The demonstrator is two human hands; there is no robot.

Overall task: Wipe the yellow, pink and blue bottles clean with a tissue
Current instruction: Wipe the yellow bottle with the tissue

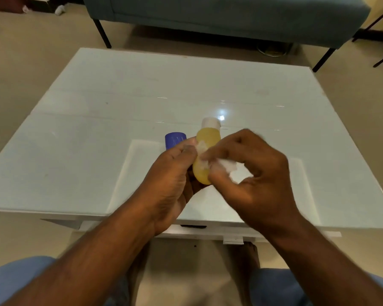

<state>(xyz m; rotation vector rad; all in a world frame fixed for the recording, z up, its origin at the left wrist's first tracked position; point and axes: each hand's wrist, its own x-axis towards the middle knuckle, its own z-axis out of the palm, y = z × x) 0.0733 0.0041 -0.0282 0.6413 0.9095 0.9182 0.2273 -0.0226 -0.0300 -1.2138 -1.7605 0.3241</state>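
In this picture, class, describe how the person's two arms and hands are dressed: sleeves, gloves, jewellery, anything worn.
Both forearms are bare from the frame's lower edge to the wrist; no sleeve shows. The left hand and right hand wear no gloves, and no ring, watch or bracelet shows. Blue trouser fabric covers the knees below.

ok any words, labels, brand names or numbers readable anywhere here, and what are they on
None can be read.
Yellow bottle: a pale patch on its side, blurred and partly covered by the tissue and the hands; no letters show.
White cap: plain.
Blue cap behind the left hand: ridges only, no print.
Table: no markings.
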